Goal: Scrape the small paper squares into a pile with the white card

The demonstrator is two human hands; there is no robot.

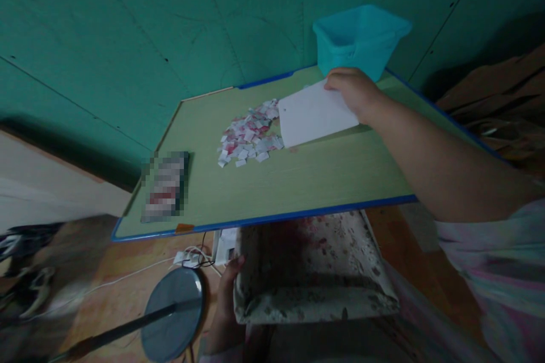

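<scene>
My right hand (355, 91) grips the far right corner of a stiff white rectangular sheet (317, 116) with a small hole near one corner. The sheet's left edge touches a pile of small paper-like pieces (249, 133), white with some pink and red, spread on the pale green table (204, 187). Below the table's front edge, my left hand (230, 283) is closed on the left rim of a whitish, dark-spotted box-like container (315, 300). The container's far part lies under the table edge, and its shadowed inside shows reddish stains.
A turquoise plastic bin (357, 39) stands at the table's back right, against the green wall (140, 22). A pixelated flat object (166, 187) lies at the table's left. On the floor are a round grey base with a pole (172, 312) and a white power strip with cables (187, 259).
</scene>
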